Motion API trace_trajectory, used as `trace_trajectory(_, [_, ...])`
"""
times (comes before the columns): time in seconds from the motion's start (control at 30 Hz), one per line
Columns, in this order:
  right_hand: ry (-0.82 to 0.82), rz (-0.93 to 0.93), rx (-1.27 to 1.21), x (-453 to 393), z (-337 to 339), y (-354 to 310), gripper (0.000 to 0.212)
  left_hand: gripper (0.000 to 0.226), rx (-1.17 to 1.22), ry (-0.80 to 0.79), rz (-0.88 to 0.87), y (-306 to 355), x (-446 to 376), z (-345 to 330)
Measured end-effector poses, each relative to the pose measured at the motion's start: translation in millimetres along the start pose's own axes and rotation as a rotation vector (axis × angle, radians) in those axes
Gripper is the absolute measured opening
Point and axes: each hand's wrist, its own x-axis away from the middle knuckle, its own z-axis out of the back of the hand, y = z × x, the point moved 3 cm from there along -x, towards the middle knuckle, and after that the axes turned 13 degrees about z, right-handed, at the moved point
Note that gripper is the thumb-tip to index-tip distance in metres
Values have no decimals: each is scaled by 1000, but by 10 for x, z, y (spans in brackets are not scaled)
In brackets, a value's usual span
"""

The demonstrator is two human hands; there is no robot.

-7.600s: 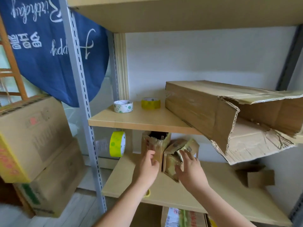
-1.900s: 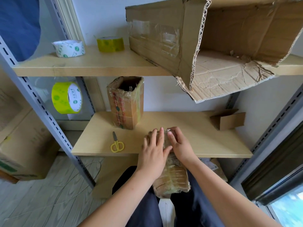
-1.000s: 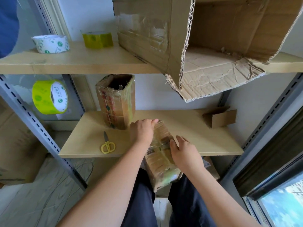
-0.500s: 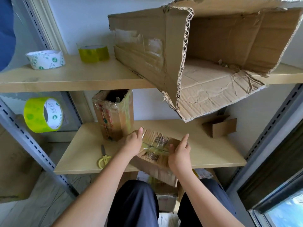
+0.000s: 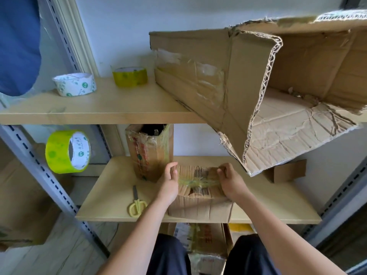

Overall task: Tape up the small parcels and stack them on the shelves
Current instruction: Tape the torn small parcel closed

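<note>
Low in the middle of the frame, a small crumpled brown cardboard parcel [image 5: 198, 193] banded with clear tape lies flat on the pale wooden lower shelf [image 5: 268, 199], just right of a tall open-topped taped carton [image 5: 151, 153]. The left hand [image 5: 168, 183] rests loosely curled against its left end, while the right hand [image 5: 231, 181] curls over its right top edge. The step looks like stacking; next, I judge, let go and square it.
</note>
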Motion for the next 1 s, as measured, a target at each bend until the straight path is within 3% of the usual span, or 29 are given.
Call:
trace_trajectory(0.1, [8,27,16,-31,49,-97,35,32,-39,147,30,0,-15,-29])
trace_trajectory(0.17, [13,14,96,-32,62,-144,34,32,-82,143,32,38,-22,-27])
trace_trajectory(0.27, [-1,-13,349,13,103,-253,31,47,-93,-90,144,63,-5,82])
trace_trajectory(0.33, [118,59,385,85,129,-433,36,64,-41,-168,272,23,6,266])
trace_trajectory(0.4, [194,139,249,175,97,-710,35,68,24,-74,349,-116,-85,476])
trace_trajectory(0.53, [147,421,348,262,-185,-1378,45,30,556,201,531,-376,148,1234])
trace_trajectory(0.63, [99,572,233,378,-433,-1929,36,43,655,536,490,-466,363,1984])
trace_trajectory(0.7, [41,582,66,443,-601,-2265,36,50,660,657,370,-346,406,2461])
trace_trajectory(0.8, [-50,566,-99,455,-818,-2677,40,74,683,492,206,-184,121,2874])
trace_trajectory(0.9, [-124,440,-222,379,-1003,-2929,46,121,563,275,174,48,-14,2947])
trace_trajectory(0.97, [-161,393,-304,396,-1073,-3089,48,122,449,120,159,344,342,2839])
trace_trajectory(1.0, [-172,381,-346,415,-1097,-3158,48,106,414,62,132,465,510,2806])
